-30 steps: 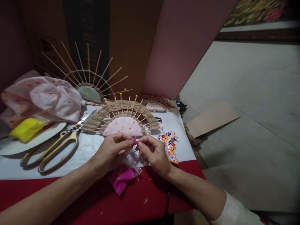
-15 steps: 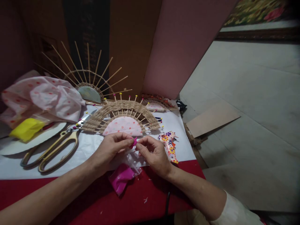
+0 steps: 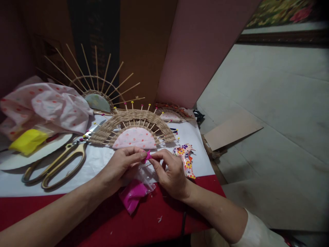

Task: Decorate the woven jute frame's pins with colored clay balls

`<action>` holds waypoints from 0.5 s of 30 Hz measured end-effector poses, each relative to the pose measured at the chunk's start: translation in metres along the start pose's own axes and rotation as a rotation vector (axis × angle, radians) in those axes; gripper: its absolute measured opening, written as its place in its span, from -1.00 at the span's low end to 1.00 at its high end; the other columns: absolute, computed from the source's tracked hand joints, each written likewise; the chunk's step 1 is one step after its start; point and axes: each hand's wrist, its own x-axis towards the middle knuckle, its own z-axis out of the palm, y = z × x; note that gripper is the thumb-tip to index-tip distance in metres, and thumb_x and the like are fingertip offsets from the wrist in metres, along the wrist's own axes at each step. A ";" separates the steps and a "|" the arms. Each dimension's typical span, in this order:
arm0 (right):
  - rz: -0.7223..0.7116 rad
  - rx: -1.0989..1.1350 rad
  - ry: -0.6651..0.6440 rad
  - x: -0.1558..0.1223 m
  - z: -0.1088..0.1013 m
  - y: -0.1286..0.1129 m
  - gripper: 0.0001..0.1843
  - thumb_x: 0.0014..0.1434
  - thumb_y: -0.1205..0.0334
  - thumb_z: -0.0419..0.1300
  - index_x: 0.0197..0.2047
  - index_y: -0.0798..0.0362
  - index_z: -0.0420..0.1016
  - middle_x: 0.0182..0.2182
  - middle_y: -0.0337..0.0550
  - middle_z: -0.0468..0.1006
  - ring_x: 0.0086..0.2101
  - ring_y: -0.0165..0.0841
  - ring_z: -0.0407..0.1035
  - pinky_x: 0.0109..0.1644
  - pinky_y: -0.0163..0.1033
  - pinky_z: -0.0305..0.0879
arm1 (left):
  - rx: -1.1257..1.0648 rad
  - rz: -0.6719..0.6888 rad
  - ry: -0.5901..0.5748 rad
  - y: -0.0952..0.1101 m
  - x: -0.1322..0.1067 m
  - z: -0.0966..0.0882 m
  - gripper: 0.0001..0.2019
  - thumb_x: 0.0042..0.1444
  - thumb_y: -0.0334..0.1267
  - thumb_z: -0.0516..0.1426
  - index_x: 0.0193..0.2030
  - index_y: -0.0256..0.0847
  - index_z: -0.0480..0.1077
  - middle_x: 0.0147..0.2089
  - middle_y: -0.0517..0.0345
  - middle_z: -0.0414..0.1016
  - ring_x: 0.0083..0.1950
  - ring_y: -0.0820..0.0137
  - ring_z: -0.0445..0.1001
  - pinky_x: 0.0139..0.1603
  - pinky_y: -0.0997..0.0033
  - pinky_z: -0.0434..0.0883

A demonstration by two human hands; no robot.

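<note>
My left hand (image 3: 123, 164) and my right hand (image 3: 172, 171) meet over the table's front, and both pinch a small magenta piece (image 3: 147, 156) between their fingertips. Just below them lies a clear plastic bag with magenta material (image 3: 133, 195) on the red cloth (image 3: 77, 212). Right behind my hands lies a woven half-round fan frame (image 3: 132, 128) with a pink dotted fabric centre and bead-tipped sticks.
Large golden scissors (image 3: 55, 164) lie at the left on white paper (image 3: 97, 164). A floral glue gun (image 3: 186, 159) sits beside my right hand. Pink dotted cloth (image 3: 48, 106), a yellow piece (image 3: 27, 141) on a white plate, further stick frames (image 3: 96, 92) and a floor cardboard (image 3: 232, 130) surround them.
My right hand has turned a little and closed in on the magenta piece; my left hand has barely moved. Everything on the table stays put.
</note>
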 end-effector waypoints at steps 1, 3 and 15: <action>-0.010 -0.003 -0.004 0.000 0.000 0.000 -0.91 0.23 0.32 0.09 -0.24 0.07 0.42 -0.37 -0.11 0.52 -0.38 -0.37 0.38 -0.34 -0.26 0.29 | 0.000 0.002 -0.002 0.000 0.000 0.000 -0.75 -0.01 -0.13 0.25 -0.48 -0.23 0.32 -0.74 0.43 0.03 -0.74 0.66 -0.14 -0.79 0.66 -0.16; -0.027 -0.002 -0.013 0.000 0.000 0.000 -0.91 0.24 0.32 0.08 -0.25 0.07 0.41 -0.38 -0.11 0.51 -0.37 -0.36 0.37 -0.33 -0.26 0.28 | 0.005 0.001 -0.001 0.000 -0.001 0.000 -0.75 0.00 -0.12 0.24 -0.48 -0.22 0.31 -0.74 0.43 0.02 -0.75 0.65 -0.15 -0.79 0.65 -0.16; 0.077 0.017 -0.012 0.001 -0.001 -0.003 -0.87 0.22 0.23 0.12 -0.21 0.08 0.45 -0.36 -0.11 0.53 -0.42 -0.38 0.37 -0.35 -0.25 0.29 | -0.028 0.010 0.013 0.000 -0.002 0.000 -0.75 -0.04 -0.11 0.27 -0.44 -0.23 0.35 -0.76 0.44 0.02 -0.75 0.65 -0.14 -0.78 0.64 -0.16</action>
